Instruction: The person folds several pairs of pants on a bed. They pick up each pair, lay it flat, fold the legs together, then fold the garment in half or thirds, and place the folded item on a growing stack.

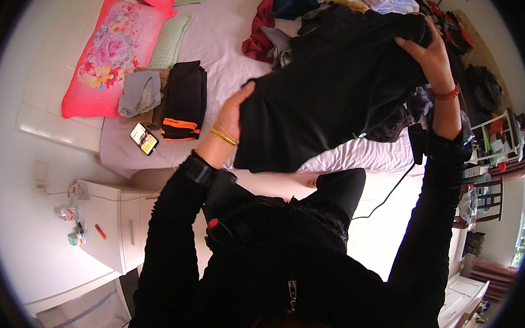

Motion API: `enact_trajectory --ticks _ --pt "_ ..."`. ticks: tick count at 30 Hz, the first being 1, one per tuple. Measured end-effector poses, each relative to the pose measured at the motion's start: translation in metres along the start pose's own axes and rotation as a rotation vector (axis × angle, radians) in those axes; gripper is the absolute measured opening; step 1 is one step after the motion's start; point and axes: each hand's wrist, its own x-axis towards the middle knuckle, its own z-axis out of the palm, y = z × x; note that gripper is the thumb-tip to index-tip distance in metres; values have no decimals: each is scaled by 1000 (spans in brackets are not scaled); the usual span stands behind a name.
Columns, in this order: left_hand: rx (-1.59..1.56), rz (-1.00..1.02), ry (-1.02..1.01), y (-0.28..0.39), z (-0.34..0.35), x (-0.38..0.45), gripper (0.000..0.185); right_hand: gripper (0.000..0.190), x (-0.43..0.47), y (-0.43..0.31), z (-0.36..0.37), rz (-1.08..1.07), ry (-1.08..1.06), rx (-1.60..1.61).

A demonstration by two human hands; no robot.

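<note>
A black garment [317, 103] is stretched out between my two hands above the front edge of the bed [220, 46]. My left hand [232, 114], with a gold bangle at the wrist, grips its left end. At the upper right my right hand [430, 57], wearing a red beaded bracelet, holds the gathered other end. A small white spot shows on the lower edge of the cloth. Behind and beneath it lies a heap of clothes, with a dark red piece [260, 35] and a navy piece [296, 2]; part of the heap is hidden.
Folded black clothing with orange trim [183, 101] and a folded grey garment [139, 92] lie left, beside a pink floral pillow [110, 56]. A lit phone [144, 139] with a cable rests near the bed's edge. A white nightstand [110, 225] stands lower left; a black cable [389, 197] hangs by my right arm.
</note>
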Motion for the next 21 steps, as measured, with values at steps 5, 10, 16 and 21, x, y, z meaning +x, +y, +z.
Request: enact_trajectory --ticks 5,10,16,21 --pt "299 355 131 50 -12 5 19 58 -10 10 12 -28 -21 -224" --pt "1344 639 288 98 -8 -2 26 67 -12 18 22 88 -26 -246" --pt "1416 855 89 113 -3 -7 22 78 -5 21 13 1 -14 -301" --pt "1051 595 273 107 -7 -15 20 79 -4 23 7 10 63 -334"
